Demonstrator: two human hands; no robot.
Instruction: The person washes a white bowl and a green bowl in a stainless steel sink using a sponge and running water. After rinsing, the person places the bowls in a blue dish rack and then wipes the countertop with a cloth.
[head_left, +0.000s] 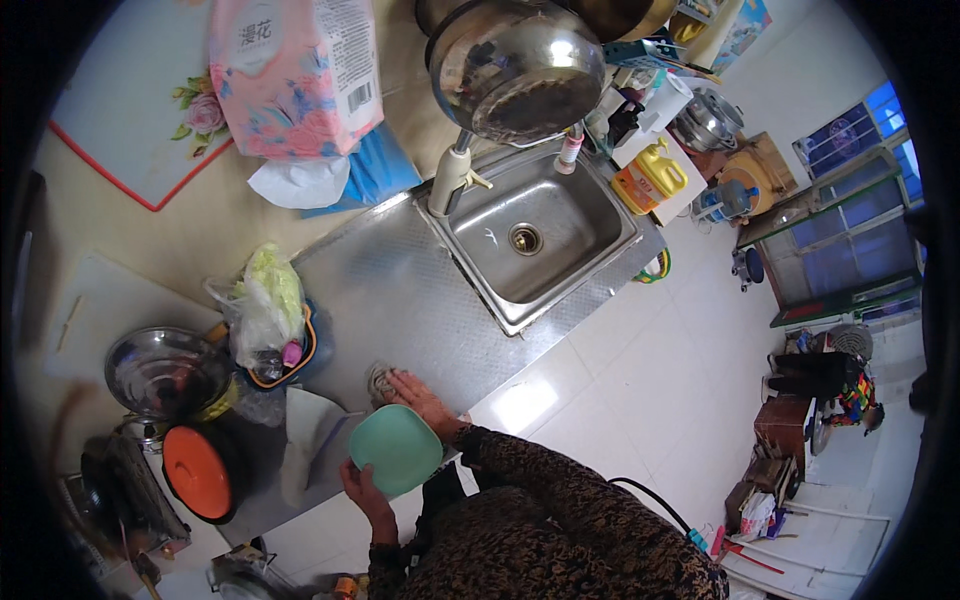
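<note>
My left hand (366, 495) grips the rim of a light green plate (396, 450), thumb on its upper face. The plate hangs in front of the counter's near edge. My right hand (420, 403) reaches past it, with its fingers over a grey wad (380, 381), a scourer or a rag, on the metal countertop (360, 300). Part of the wad is under the fingers. Left of the hands lies a pale cloth (306, 431). Beyond that cloth, a basket (309, 346) holds a plastic bag with a leafy vegetable (271, 283).
A steel sink (555, 259) with a faucet (451, 180) is set into the counter. On the left are an orange-lidded pot (196, 474) and a steel bowl (169, 373). A large steel pan (517, 67) is behind the sink. Another person (825, 379) stands across the room.
</note>
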